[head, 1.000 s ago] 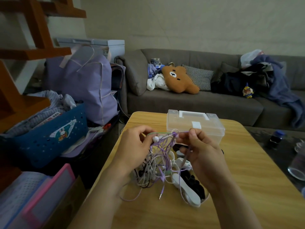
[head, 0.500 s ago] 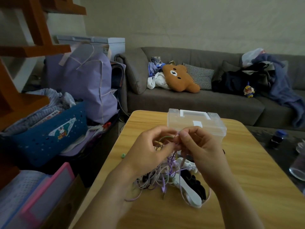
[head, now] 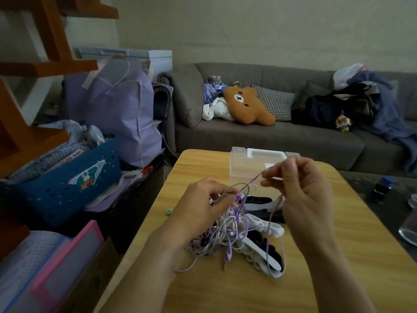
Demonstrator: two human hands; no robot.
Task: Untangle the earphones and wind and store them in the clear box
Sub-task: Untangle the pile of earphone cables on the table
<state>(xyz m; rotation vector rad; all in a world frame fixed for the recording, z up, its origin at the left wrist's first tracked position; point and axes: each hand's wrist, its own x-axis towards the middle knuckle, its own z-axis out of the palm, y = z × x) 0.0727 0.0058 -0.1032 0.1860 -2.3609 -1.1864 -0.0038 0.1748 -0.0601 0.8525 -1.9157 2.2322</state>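
A tangle of purple, white and green earphone cords (head: 228, 231) lies on the wooden table (head: 338, 267) and rises into both hands. My left hand (head: 203, 206) grips the knotted bunch just above the pile. My right hand (head: 302, 195) is raised to the right and pinches one purple cord, drawn taut from the bunch. The clear box (head: 255, 163) stands shut behind the hands, partly hidden by my right hand.
White and black cord winders (head: 266, 247) lie under the tangle. A small green earbud tip (head: 168, 211) sits near the table's left edge. A glass (head: 409, 229) and a dark bottle (head: 382, 186) stand at the right. Bags and bins crowd the floor at the left.
My hands were close together over the tangle. My right hand has now moved up and to the right, pulling a purple cord out; the left hand stays on the bunch.
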